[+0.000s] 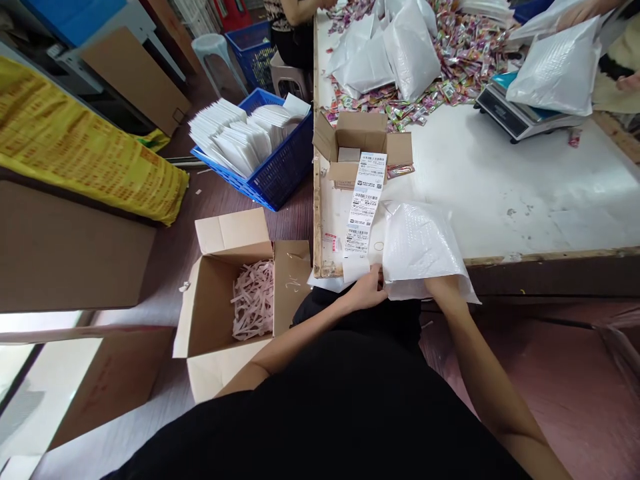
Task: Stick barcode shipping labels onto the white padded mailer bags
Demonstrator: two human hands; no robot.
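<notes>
A white bubble mailer [423,240], plump in shape, lies at the table's front edge, its flap hanging towards me. My right hand [443,288] goes in under that flap; its fingers are hidden, so I cannot tell how they are set. To the left of the mailer, my left hand [367,290] is closed at the table edge, fingertips together; what they hold, if anything, does not show. Just beyond it runs a strip of printed shipping labels [365,200], its upper end resting on a small open cardboard box [345,175] and its lower end curling by my left hand.
Filled white mailers [410,50] lie on a heap of small colourful packets [470,50]. Another person's hands hold a mailer on a scale [520,117]. Left of the table [500,200] stand a blue basket [280,180] of flat mailers and an open carton [213,300] with paper strips.
</notes>
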